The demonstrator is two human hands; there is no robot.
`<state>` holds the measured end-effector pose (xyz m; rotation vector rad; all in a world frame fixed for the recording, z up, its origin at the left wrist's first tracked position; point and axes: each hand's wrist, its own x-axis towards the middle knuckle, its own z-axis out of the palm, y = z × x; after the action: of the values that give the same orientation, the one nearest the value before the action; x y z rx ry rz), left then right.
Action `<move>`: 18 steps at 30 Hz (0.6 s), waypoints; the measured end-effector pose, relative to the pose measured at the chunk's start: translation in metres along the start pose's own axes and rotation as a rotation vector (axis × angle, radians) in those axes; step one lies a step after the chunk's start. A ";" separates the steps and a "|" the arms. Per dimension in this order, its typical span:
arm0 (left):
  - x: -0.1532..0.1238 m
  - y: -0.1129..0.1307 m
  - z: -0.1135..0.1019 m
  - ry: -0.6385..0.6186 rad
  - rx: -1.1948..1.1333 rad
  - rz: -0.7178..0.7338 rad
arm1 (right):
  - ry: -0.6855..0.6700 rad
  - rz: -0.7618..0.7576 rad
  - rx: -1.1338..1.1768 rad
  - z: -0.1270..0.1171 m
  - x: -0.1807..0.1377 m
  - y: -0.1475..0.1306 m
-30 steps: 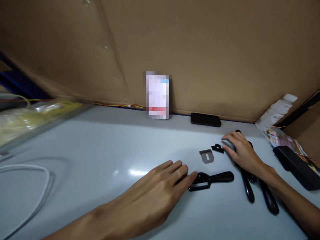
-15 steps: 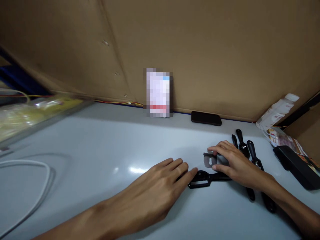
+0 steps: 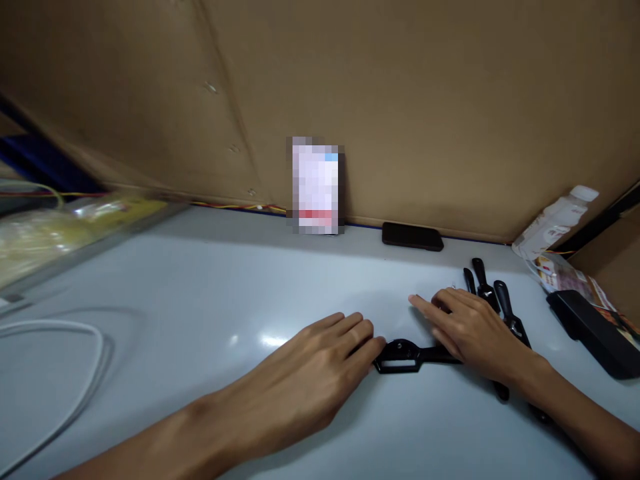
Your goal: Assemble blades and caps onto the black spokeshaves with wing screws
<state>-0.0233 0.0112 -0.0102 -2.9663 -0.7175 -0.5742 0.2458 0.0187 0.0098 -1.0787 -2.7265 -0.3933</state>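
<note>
A black spokeshave body (image 3: 404, 348) with a slotted middle lies across the table between my two hands. My left hand (image 3: 320, 363) is closed round its left end and covers that handle. Over its right handle is my right hand (image 3: 473, 327), index finger stretched to the left and the other fingers curled in. Those curled fingers hide whatever they hold; the metal plate with the keyhole slot does not show now. Two more black spokeshaves (image 3: 485, 292) lie to the right, partly under my right hand and forearm.
Against the cardboard wall (image 3: 430, 113) stand a blurred-out upright card (image 3: 317, 187) and a dark phone (image 3: 413, 237). At right are a leaning plastic bottle (image 3: 555, 223), a printed packet and a long black object (image 3: 595, 333). A white cable (image 3: 95, 353) and plastic bags (image 3: 75, 227) lie at left.
My right hand has turned and its fingers have curled, so the grey metal plate it held is out of sight. My left hand and the spokeshave body have shifted slightly left.
</note>
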 end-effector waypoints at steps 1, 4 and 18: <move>0.000 0.000 0.000 -0.004 0.000 -0.001 | 0.024 0.011 0.018 0.000 0.000 0.002; 0.000 0.000 -0.001 -0.008 -0.003 0.002 | 0.090 0.086 0.129 0.001 -0.003 0.007; 0.000 0.000 -0.001 -0.021 -0.003 0.016 | -0.198 0.354 0.275 -0.010 -0.004 0.005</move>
<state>-0.0234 0.0112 -0.0090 -2.9825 -0.6946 -0.5439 0.2523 0.0167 0.0191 -1.5437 -2.5664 0.1442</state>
